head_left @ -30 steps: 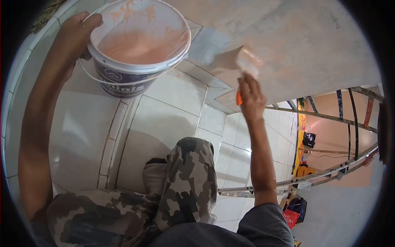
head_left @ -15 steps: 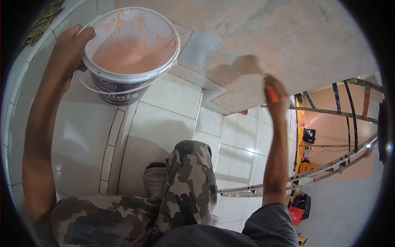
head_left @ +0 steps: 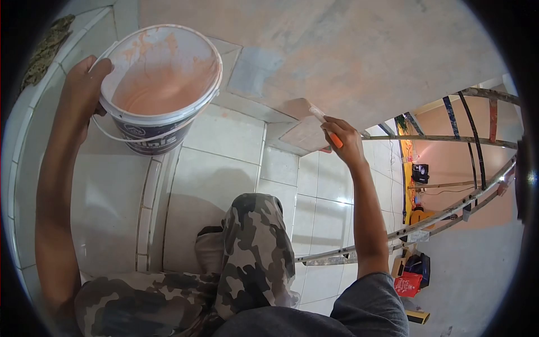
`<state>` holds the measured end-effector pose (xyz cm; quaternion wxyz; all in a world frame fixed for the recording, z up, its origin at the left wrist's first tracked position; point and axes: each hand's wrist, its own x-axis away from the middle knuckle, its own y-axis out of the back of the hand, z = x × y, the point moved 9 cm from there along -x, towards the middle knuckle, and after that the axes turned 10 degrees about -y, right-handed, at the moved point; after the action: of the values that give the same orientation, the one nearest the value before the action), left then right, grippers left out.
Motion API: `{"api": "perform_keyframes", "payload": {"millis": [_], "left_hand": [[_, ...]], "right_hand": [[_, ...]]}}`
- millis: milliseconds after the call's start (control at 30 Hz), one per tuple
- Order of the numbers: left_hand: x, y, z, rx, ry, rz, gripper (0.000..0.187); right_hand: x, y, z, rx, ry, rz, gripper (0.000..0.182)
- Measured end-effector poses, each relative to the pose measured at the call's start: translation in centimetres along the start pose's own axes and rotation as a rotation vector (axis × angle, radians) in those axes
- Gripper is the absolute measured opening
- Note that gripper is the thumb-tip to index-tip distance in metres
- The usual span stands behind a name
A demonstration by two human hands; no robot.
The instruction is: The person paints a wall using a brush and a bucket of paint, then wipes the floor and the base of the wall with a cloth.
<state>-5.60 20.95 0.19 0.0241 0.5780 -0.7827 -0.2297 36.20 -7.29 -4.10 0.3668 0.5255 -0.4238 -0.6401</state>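
Note:
My left hand [head_left: 90, 84] is closed around the rim and handle side of a white paint bucket [head_left: 151, 126] with a dark label. Peach-coloured paint [head_left: 154, 92] lies in the bottom, and streaks of it coat the inner wall. In my right hand [head_left: 343, 140] is a paintbrush [head_left: 324, 121] with an orange grip, my fingers wrapped round its handle. The bristle end is at the wall [head_left: 359, 62], low down near the tiled skirting. Patches of peach and grey show on that wall.
A paint-spotted ladder [head_left: 432, 223] leans across the right side. Beyond it are a red bag [head_left: 408, 284] and a guitar [head_left: 420, 215]. White floor tiles [head_left: 219, 135] with a step edge lie below the bucket. My camouflage-clad knee [head_left: 252, 236] is bent in front.
My right hand has moved down and left along the wall with the paintbrush, which was blurred before. The bucket in my left hand appears slightly lower and further left.

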Motion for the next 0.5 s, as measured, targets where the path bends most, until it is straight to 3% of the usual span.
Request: {"api": "perform_keyframes", "payload": {"millis": [67, 133, 200, 233, 300, 500], "left_hand": [[0.2, 0.3, 0.1, -0.002, 0.049, -0.04, 0.019], [0.0, 0.5, 0.3, -0.018, 0.042, -0.028, 0.019], [0.3, 0.2, 0.7, -0.029, 0.052, 0.003, 0.019], [0.5, 0.1, 0.2, -0.024, 0.036, -0.001, 0.019], [0.5, -0.2, -0.4, -0.014, 0.009, -0.012, 0.019], [0.5, 0.2, -0.3, -0.026, 0.002, -0.018, 0.018]], "right_hand": [[-0.7, 1.5, -1.8, 0.005, -0.03, 0.014, 0.021], [-1.2, 6.0, -3.1, 0.005, -0.011, -0.111, 0.023], [-0.8, 12.5, 0.2, 0.144, 0.078, -0.38, 0.023], [-0.5, 14.7, 2.0, 0.18, -0.008, -0.475, 0.021], [0.4, 15.9, 3.4, 0.247, 0.08, -0.559, 0.017], [0.8, 5.1, 4.9, 0.014, 0.055, -0.155, 0.018]]}}
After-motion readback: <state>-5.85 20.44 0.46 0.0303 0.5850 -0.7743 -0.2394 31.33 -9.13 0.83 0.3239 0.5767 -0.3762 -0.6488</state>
